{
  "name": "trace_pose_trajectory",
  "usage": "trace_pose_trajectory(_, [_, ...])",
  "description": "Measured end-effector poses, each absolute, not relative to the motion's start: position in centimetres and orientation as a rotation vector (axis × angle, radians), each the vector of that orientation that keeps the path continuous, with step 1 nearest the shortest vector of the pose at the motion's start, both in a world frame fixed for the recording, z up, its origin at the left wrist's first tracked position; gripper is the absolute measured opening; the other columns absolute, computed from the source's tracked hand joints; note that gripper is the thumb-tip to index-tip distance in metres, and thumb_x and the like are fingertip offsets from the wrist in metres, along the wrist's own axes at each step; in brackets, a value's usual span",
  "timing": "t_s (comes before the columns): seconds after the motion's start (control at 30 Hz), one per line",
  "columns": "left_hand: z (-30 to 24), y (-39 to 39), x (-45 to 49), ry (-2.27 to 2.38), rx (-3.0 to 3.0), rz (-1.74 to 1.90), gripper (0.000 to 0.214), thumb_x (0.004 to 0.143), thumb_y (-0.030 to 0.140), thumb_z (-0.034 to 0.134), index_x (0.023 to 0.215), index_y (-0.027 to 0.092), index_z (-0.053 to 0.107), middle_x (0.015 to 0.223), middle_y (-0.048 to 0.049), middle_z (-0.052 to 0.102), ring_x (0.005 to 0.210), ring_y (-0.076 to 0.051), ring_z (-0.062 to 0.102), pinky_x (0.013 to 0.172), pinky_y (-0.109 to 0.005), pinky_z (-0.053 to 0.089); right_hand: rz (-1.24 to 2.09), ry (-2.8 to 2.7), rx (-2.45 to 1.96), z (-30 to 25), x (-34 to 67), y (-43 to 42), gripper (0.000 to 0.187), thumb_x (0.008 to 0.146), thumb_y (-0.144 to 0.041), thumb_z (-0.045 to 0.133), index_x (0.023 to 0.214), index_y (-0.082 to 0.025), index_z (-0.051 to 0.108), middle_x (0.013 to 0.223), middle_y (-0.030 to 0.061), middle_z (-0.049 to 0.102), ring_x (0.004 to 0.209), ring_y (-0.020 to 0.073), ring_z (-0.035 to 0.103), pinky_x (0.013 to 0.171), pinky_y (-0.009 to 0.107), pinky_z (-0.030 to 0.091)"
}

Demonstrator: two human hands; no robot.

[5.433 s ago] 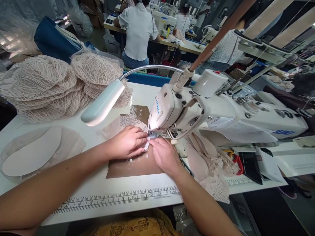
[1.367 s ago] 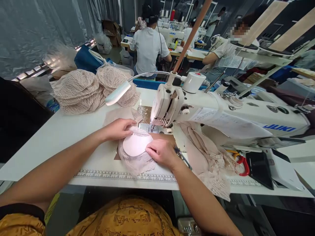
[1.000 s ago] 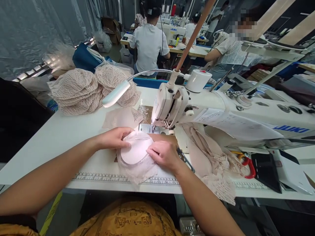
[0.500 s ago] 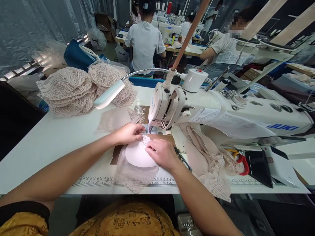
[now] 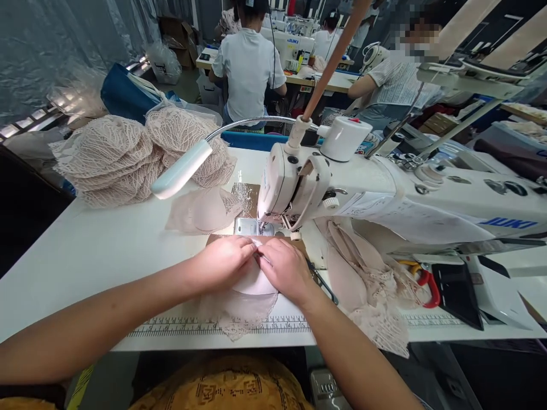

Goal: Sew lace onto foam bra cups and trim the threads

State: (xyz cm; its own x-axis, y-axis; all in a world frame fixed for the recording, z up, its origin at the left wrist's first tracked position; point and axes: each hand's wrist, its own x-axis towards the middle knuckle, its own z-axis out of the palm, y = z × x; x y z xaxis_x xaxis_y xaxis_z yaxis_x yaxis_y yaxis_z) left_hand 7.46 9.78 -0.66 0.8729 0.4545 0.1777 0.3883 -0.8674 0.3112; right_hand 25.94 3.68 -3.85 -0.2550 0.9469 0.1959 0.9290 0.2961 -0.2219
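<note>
A pale bra cup [image 5: 255, 283] with sheer, lace-edged fabric [image 5: 239, 312] lies in front of the sewing machine [image 5: 294, 179], partly hidden by both hands. My left hand [image 5: 228, 259] is closed, its fingertips pinching the cup's upper edge. Close against it, my right hand [image 5: 284, 265] is closed too, thumb and fingers gripping that same edge from the right. The fingertips of the two hands nearly meet just below the presser foot [image 5: 261, 228]. Behind my left hand, another cup piece in sheer fabric [image 5: 205, 212] rests on the table.
Stacks of lace pieces [image 5: 102, 159] stand at the back left, under a lamp head [image 5: 182, 169]. Beige lace garments [image 5: 359, 267] lie right of the needle, near red-handled scissors [image 5: 432, 289] and a black device [image 5: 457, 290]. A ruler strip [image 5: 183, 327] runs along the front edge. Co-workers sit beyond.
My left hand has come back from beside the needle towards me, onto the cup beside my right hand. The cup's upper edge has moved slightly away from the presser foot.
</note>
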Motion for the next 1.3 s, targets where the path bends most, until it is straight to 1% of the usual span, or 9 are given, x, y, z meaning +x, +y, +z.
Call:
trace_pose_trajectory(0.07, [-1.7, 9.5, 7.5, 0.612, 2.881, 0.382, 0.028, 0.095, 0.020, 0.041, 0.106, 0.007, 0.063, 0.110, -0.0190, 0.066, 0.102, -0.027, 0.062, 0.091, -0.042, 0.053, 0.073, -2.264, -1.693, -3.9, 26.0, 3.7, 0.017, 0.093, -0.026, 0.052, 0.091, -0.021, 0.068, 0.087, 0.0051, 0.065, 0.081, 0.0194, 0.057, 0.072, 0.031, 0.039])
trace_pose_trajectory(0.13, [-2.4, 9.7, 7.5, 0.603, 2.923, 0.389, 0.030, 0.096, 0.022, 0.040, 0.109, 0.006, 0.063, 0.118, -0.0218, 0.063, 0.107, -0.029, 0.060, 0.095, -0.044, 0.052, 0.062, -2.247, -1.702, -3.9, 26.0, 3.7, 0.018, 0.094, -0.028, 0.052, 0.094, -0.021, 0.069, 0.088, 0.0051, 0.065, 0.081, 0.0196, 0.057, 0.072, 0.031, 0.039])
trace_pose_trajectory(0.27, [-2.5, 10.6, 7.1, 0.610, 2.916, 0.303, 0.034, 0.094, 0.026, 0.045, 0.118, 0.006, 0.059, 0.129, -0.0221, 0.057, 0.116, -0.031, 0.056, 0.098, -0.045, 0.050, 0.071, -2.238, -1.748, -3.8, 26.0, 3.8, 0.019, 0.094, -0.028, 0.052, 0.101, -0.021, 0.069, 0.090, 0.0060, 0.066, 0.082, 0.0208, 0.059, 0.073, 0.032, 0.040])
trace_pose_trajectory(0.37, [-2.3, 11.3, 6.8, 0.593, 2.895, 0.249, 0.045, 0.091, 0.029, 0.049, 0.129, 0.006, 0.052, 0.134, -0.0213, 0.054, 0.123, -0.032, 0.051, 0.103, -0.047, 0.046, 0.083, -2.246, -1.767, -3.7, 25.9, 3.9, 0.023, 0.094, -0.028, 0.052, 0.109, -0.020, 0.068, 0.092, 0.0072, 0.067, 0.083, 0.0216, 0.059, 0.074, 0.033, 0.041])
trace_pose_trajectory(0.57, [-2.3, 12.4, 6.8, 0.604, 2.901, 0.118, 0.055, 0.093, 0.037, 0.045, 0.137, 0.005, 0.048, 0.143, -0.0198, 0.049, 0.129, -0.034, 0.045, 0.107, -0.047, 0.040, 0.087, -2.263, -1.811, -3.7, 25.9, 4.2, 0.027, 0.094, -0.029, 0.052, 0.116, -0.020, 0.065, 0.096, 0.0076, 0.068, 0.086, 0.0225, 0.060, 0.072, 0.033, 0.042])
trace_pose_trajectory(0.87, [-2.1, 13.8, 7.2, 0.522, 2.887, 0.090, 0.057, 0.091, 0.036, 0.048, 0.137, 0.003, 0.049, 0.144, -0.0220, 0.046, 0.133, -0.036, 0.043, 0.110, -0.049, 0.037, 0.028, -2.217, -1.869, -3.6, 25.9, 4.5, 0.026, 0.095, -0.031, 0.050, 0.113, -0.021, 0.067, 0.094, 0.0075, 0.068, 0.080, 0.0217, 0.059, 0.066, 0.033, 0.040])
trace_pose_trajectory(1.0, [-1.9, 14.3, 7.3, 0.489, 2.903, 0.079, 0.057, 0.090, 0.036, 0.046, 0.137, 0.004, 0.049, 0.144, -0.0213, 0.046, 0.133, -0.035, 0.043, 0.110, -0.049, 0.037, 0.042, -2.197, -1.896, -3.7, 25.8, 4.7, 0.026, 0.094, -0.030, 0.051, 0.113, -0.023, 0.067, 0.095, 0.0072, 0.068, 0.080, 0.0219, 0.059, 0.066, 0.033, 0.040])
trace_pose_trajectory(1.2, [-1.6, 15.3, 7.4, 0.435, 2.934, 0.017, 0.059, 0.088, 0.035, 0.047, 0.140, 0.005, 0.047, 0.144, -0.0202, 0.046, 0.130, -0.033, 0.046, 0.110, -0.045, 0.037, 0.046, -2.162, -1.909, -3.7, 25.7, 4.8, 0.028, 0.092, -0.029, 0.054, 0.116, -0.023, 0.067, 0.096, 0.0073, 0.069, 0.081, 0.0228, 0.060, 0.067, 0.032, 0.042])
trace_pose_trajectory(1.3, [-1.2, 15.7, 7.1, 0.410, 2.944, -0.005, 0.058, 0.085, 0.030, 0.050, 0.138, 0.007, 0.050, 0.144, -0.0184, 0.048, 0.129, -0.032, 0.047, 0.109, -0.045, 0.037, 0.074, -2.153, -1.876, -3.7, 26.0, 4.7, 0.027, 0.090, -0.023, 0.054, 0.113, -0.023, 0.069, 0.097, 0.0071, 0.070, 0.081, 0.0227, 0.061, 0.069, 0.032, 0.042])
